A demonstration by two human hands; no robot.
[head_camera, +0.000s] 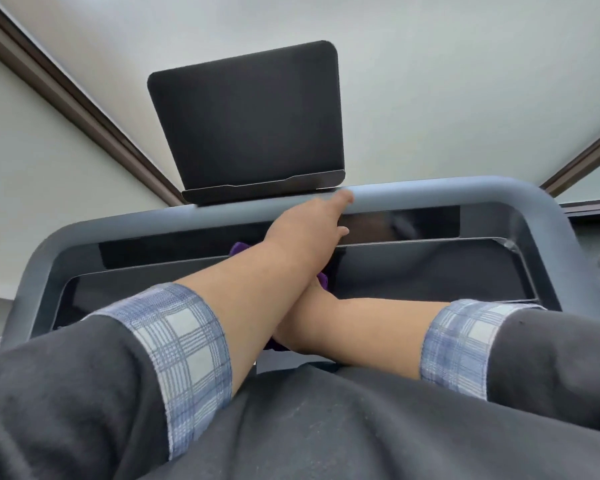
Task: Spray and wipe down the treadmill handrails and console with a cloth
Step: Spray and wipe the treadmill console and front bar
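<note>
Two forearms are crossing over the treadmill console (430, 268). A purple cloth (238, 250) is peeking out beneath them; the right hand's grip is hidden. The left hand (309, 226) is grasping the grey top rail (447, 192), below a dark screen (250, 126) and pale wall (465, 81).

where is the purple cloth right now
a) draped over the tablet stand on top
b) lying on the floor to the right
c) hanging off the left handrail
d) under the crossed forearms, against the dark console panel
d: only bits of the purple cloth show, peeking out beside and below the crossed forearms, in front of the dark console panel.
</note>
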